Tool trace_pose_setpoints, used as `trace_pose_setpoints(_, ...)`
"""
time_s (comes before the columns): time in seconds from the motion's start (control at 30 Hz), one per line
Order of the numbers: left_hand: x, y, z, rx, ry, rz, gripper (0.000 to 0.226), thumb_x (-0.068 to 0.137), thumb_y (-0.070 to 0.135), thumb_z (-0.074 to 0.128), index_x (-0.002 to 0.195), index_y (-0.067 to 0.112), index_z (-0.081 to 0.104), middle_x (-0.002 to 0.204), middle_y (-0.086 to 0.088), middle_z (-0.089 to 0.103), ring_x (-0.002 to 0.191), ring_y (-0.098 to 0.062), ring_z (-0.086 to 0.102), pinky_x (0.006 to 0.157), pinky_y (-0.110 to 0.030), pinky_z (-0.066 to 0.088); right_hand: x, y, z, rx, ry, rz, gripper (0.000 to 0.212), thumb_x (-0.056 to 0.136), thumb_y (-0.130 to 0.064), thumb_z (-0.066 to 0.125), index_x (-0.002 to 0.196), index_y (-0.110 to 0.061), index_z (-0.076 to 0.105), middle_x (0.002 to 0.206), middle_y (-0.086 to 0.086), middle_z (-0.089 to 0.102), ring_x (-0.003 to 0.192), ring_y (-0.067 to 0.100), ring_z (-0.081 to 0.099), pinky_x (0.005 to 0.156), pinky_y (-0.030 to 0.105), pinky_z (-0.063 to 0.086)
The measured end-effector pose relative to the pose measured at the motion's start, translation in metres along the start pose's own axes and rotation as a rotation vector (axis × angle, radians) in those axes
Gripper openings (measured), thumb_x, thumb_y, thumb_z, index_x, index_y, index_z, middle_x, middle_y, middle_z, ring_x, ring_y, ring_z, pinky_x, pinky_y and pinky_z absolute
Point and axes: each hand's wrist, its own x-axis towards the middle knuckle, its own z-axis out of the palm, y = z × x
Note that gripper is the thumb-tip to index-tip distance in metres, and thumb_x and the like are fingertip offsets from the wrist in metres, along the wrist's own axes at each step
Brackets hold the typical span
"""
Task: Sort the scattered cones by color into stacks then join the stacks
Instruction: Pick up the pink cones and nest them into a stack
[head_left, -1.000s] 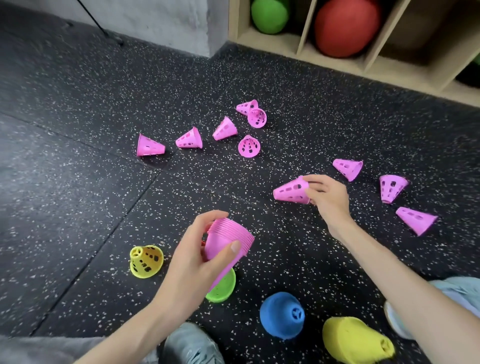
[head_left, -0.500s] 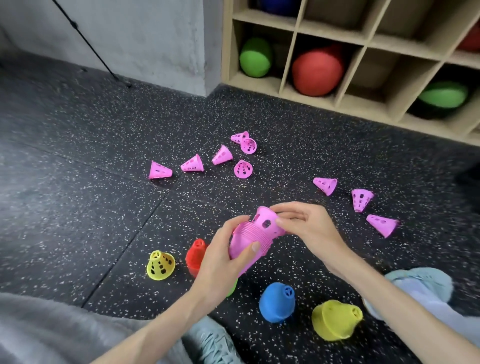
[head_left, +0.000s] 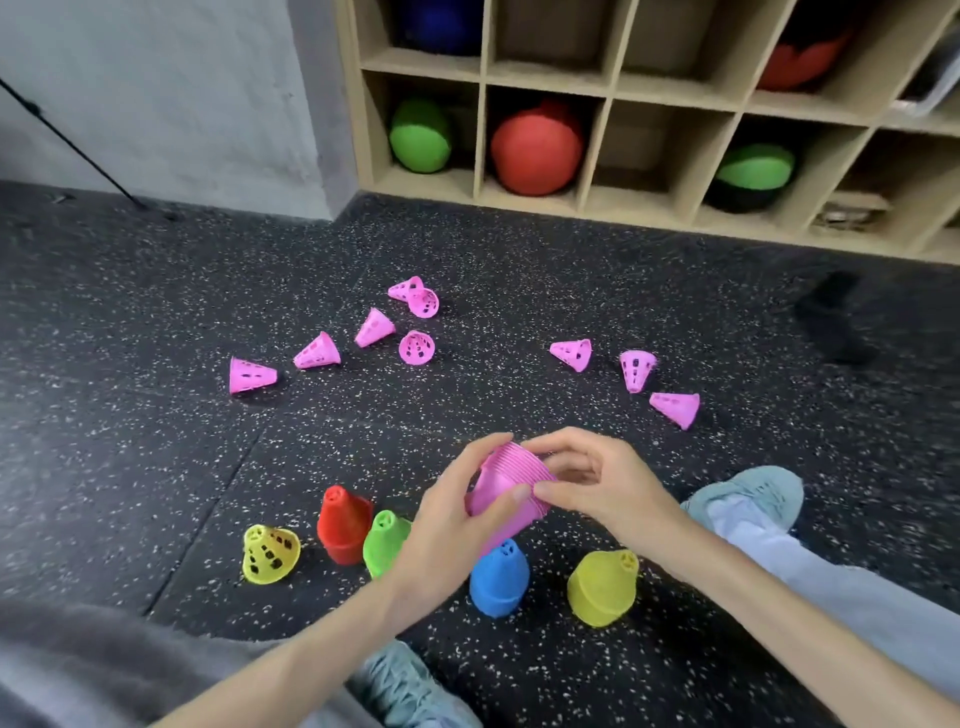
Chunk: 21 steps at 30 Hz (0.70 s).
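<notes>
Pink and ribbed, the stack of pink cones (head_left: 511, 496) sat tilted between our hands at the centre. Our left hand (head_left: 447, 525) curled its fingers and thumb around the stack's body; our right hand (head_left: 597, 480) pinched its wide rim with bent fingers. Nearest us, at six o'clock, stood the blue stack (head_left: 497, 579), yellow stack (head_left: 602, 587), green stack (head_left: 385, 540), red stack (head_left: 343, 525) and a lone yellow cone (head_left: 270, 553). Farther off, from ten to two o'clock, nine loose pink cones (head_left: 251, 375) lay scattered on the speckled rubber floor (head_left: 130, 441). Beyond, at twelve, stood the wooden cubby shelf (head_left: 592, 150).
</notes>
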Motion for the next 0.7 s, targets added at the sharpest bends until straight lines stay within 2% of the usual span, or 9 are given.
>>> trace_pose_setpoints(0.07, 0.009, 0.016, 0.014, -0.045, -0.071, -0.005, 0.044, 0.096, 0.036, 0.069, 0.136, 0.044, 0.052, 0.126, 0.015, 0.064, 0.107, -0.01, 0.068, 0.092, -0.039, 0.059, -0.015, 0.004, -0.015, -0.01, 0.012, 0.008, 0.046, 0.087, -0.006, 0.077, 0.122, -0.031, 0.063, 0.103, -0.007, 0.077, 0.099, 0.007, 0.072, 0.093, 0.021, 0.052)
trace_pose_setpoints(0.17, 0.024, 0.041, 0.037, -0.123, -0.219, -0.059, 0.043, 0.098, 0.034, 0.066, 0.137, 0.04, 0.05, 0.124, 0.004, 0.063, 0.095, -0.025, 0.074, 0.07, -0.041, 0.064, -0.035, 0.013, -0.038, -0.041, 0.095, 0.021, 0.053, 0.086, -0.006, 0.078, 0.124, -0.036, 0.059, 0.103, -0.006, 0.077, 0.097, 0.009, 0.072, 0.093, 0.026, 0.053)
trace_pose_setpoints(0.2, 0.029, 0.047, 0.046, -0.111, -0.263, -0.065, 0.043, 0.099, 0.034, 0.065, 0.139, 0.039, 0.049, 0.122, 0.002, 0.064, 0.091, -0.029, 0.074, 0.067, -0.045, 0.064, -0.041, 0.017, -0.047, -0.039, 0.133, 0.025, 0.054, 0.085, -0.005, 0.078, 0.124, -0.037, 0.059, 0.101, -0.006, 0.077, 0.096, 0.009, 0.072, 0.093, 0.029, 0.053)
trace_pose_setpoints(0.3, 0.05, 0.056, 0.072, 0.025, -0.392, -0.014, 0.045, 0.099, 0.045, 0.061, 0.142, 0.039, 0.045, 0.119, 0.002, 0.066, 0.093, -0.028, 0.073, 0.076, -0.055, 0.062, -0.058, 0.03, -0.068, 0.023, 0.243, 0.053, 0.053, 0.084, -0.004, 0.079, 0.121, -0.037, 0.061, 0.093, -0.005, 0.078, 0.091, 0.011, 0.073, 0.087, 0.03, 0.052)
trace_pose_setpoints(0.4, 0.074, 0.06, 0.095, 0.197, -0.523, 0.067, 0.051, 0.096, 0.056, 0.058, 0.143, 0.041, 0.045, 0.121, 0.008, 0.068, 0.106, -0.014, 0.068, 0.089, -0.047, 0.059, -0.072, 0.045, -0.084, 0.053, 0.333, 0.08, 0.051, 0.084, -0.007, 0.08, 0.121, -0.036, 0.061, 0.092, -0.006, 0.078, 0.088, 0.011, 0.073, 0.085, 0.03, 0.053)
trace_pose_setpoints(0.5, 0.098, 0.065, 0.12, 0.222, -0.646, 0.073, 0.049, 0.099, 0.052, 0.056, 0.145, 0.039, 0.047, 0.126, 0.008, 0.068, 0.114, -0.008, 0.066, 0.096, -0.045, 0.058, -0.079, 0.063, -0.095, 0.094, 0.443, 0.107, 0.048, 0.084, -0.007, 0.079, 0.12, -0.034, 0.062, 0.094, -0.007, 0.077, 0.087, 0.009, 0.073, 0.083, 0.034, 0.058)
trace_pose_setpoints(0.6, 0.124, 0.067, 0.148, 0.292, -0.742, 0.086, 0.045, 0.098, 0.059, 0.054, 0.138, 0.039, 0.055, 0.116, 0.001, 0.073, 0.106, -0.018, 0.07, 0.092, -0.049, 0.059, -0.082, 0.085, -0.104, 0.158, 0.585, 0.139, 0.047, 0.086, -0.009, 0.078, 0.125, -0.028, 0.062, 0.093, -0.005, 0.076, 0.083, 0.003, 0.071, 0.076, 0.02, 0.055)
trace_pose_setpoints(0.63, 0.133, 0.066, 0.158, 0.311, -0.758, 0.082, 0.043, 0.099, 0.058, 0.052, 0.136, 0.038, 0.058, 0.112, 0.003, 0.074, 0.101, -0.018, 0.07, 0.088, -0.045, 0.06, -0.083, 0.092, -0.107, 0.173, 0.628, 0.15, 0.047, 0.086, -0.009, 0.078, 0.127, -0.026, 0.061, 0.094, -0.006, 0.076, 0.083, 0.0, 0.07, 0.072, 0.014, 0.052)
trace_pose_setpoints(0.7, 0.151, 0.065, 0.177, 0.344, -0.759, 0.047, 0.039, 0.105, 0.049, 0.046, 0.135, 0.03, 0.06, 0.103, 0.008, 0.07, 0.087, -0.01, 0.067, 0.071, -0.032, 0.059, -0.084, 0.105, -0.113, 0.193, 0.685, 0.168, 0.048, 0.087, -0.006, 0.076, 0.128, -0.026, 0.061, 0.095, -0.007, 0.073, 0.082, -0.004, 0.068, 0.068, 0.01, 0.049)
